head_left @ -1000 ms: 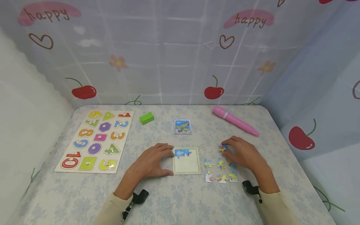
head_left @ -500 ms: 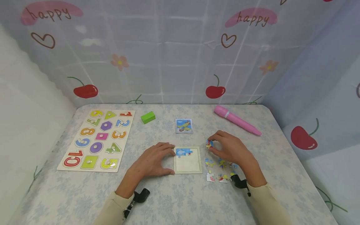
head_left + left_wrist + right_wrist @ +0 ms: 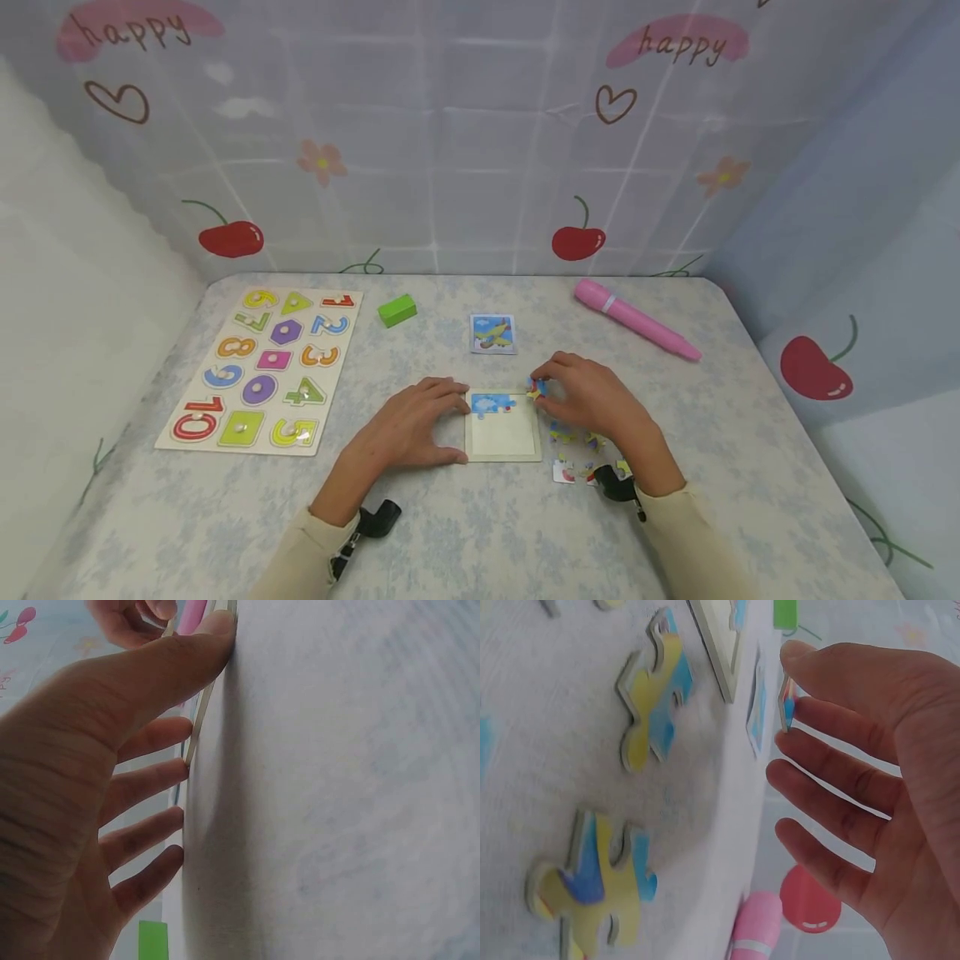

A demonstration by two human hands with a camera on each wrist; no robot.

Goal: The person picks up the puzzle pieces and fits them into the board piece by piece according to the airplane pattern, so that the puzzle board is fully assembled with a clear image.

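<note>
At lower centre, the left hand (image 3: 408,429) is seen spread against the puzzle tray (image 3: 502,442), and there, right of centre by the tray's upper-right corner, a puzzle piece (image 3: 536,389), likely light, stiff and best taken by its edges, is pinched by the right hand (image 3: 596,402)!

A puzzle piece (image 3: 787,703) is pinched edge-on by the right hand (image 3: 877,761), loose yellow-and-blue pieces (image 3: 589,883) are spread on the table (image 3: 694,832), a pale frame (image 3: 721,661) and green block (image 3: 785,613) are cropped above, a pink pen-shaped object (image 3: 757,919) below.
</note>
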